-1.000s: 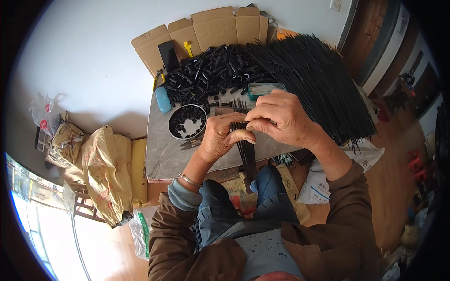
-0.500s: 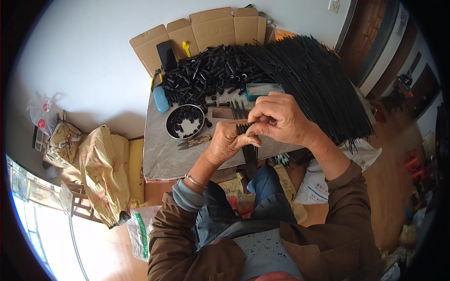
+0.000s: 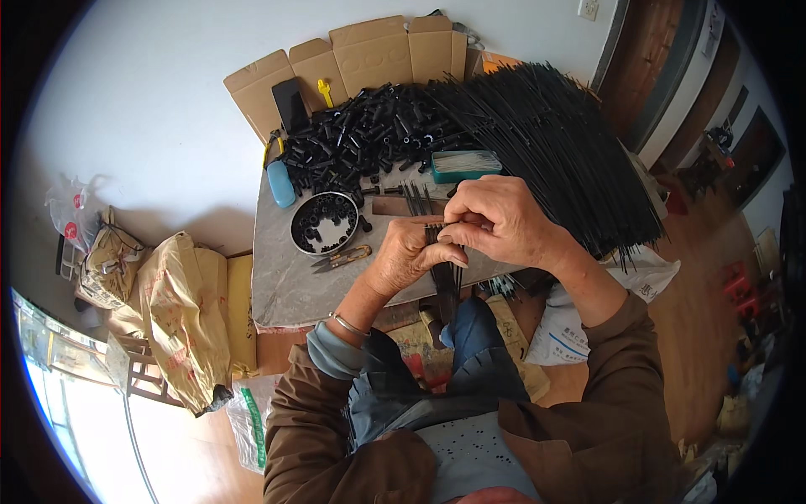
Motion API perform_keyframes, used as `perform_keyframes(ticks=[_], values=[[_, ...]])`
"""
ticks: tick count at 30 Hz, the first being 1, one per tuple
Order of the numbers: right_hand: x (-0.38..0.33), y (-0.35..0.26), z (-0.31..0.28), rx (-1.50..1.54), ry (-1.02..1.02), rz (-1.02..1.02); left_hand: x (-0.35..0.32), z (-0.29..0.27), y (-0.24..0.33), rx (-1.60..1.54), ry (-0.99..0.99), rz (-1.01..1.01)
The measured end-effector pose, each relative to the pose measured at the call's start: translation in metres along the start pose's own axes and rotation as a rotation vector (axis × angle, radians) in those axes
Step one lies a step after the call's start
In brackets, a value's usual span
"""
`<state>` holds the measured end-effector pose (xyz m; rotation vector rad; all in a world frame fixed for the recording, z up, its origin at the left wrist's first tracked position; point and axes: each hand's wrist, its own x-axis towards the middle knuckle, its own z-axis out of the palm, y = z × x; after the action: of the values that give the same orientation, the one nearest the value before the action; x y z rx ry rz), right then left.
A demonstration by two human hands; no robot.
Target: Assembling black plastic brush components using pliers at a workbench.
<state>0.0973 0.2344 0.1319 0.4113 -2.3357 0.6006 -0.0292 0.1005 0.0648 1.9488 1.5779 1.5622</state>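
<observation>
My left hand (image 3: 405, 256) is closed around a bundle of thin black rods (image 3: 416, 198) over the table's near edge, the rods' lower ends hanging toward my knees. Close beside it, my right hand (image 3: 505, 220) is pinched shut at the bundle. Whatever lies between its thumb and fingers is too small and covered to make out. Left of the hands stand a round bowl (image 3: 339, 235) of small black rings and a pair of thread snips (image 3: 342, 259). Beyond the hands is a green box (image 3: 467, 176) of thin pale needle-like sticks.
Short black tubes (image 3: 369, 126) are heaped at the back of the grey table (image 3: 281, 290), before a cardboard screen (image 3: 369, 55). Long black rods (image 3: 554, 151) fill the right side. A phone (image 3: 290, 105) and blue case (image 3: 281, 183) sit left. Tan sacks (image 3: 185, 311) stand on the floor.
The whole view has shifted slightly. Both hands keep nearly the same place and grip at the bundle, with only a small movement of the right hand's fingers.
</observation>
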Motion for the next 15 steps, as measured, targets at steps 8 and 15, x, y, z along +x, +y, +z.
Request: perform_keyframes(ticks=[8, 15], values=[[0.002, -0.004, -0.003, -0.068, -0.03, 0.031, -0.006, 0.001, -0.007, -0.157, 0.091, -0.079], [0.004, 0.003, 0.005, -0.022, 0.022, -0.011, -0.008, -0.002, -0.009, -0.182, 0.116, -0.097]])
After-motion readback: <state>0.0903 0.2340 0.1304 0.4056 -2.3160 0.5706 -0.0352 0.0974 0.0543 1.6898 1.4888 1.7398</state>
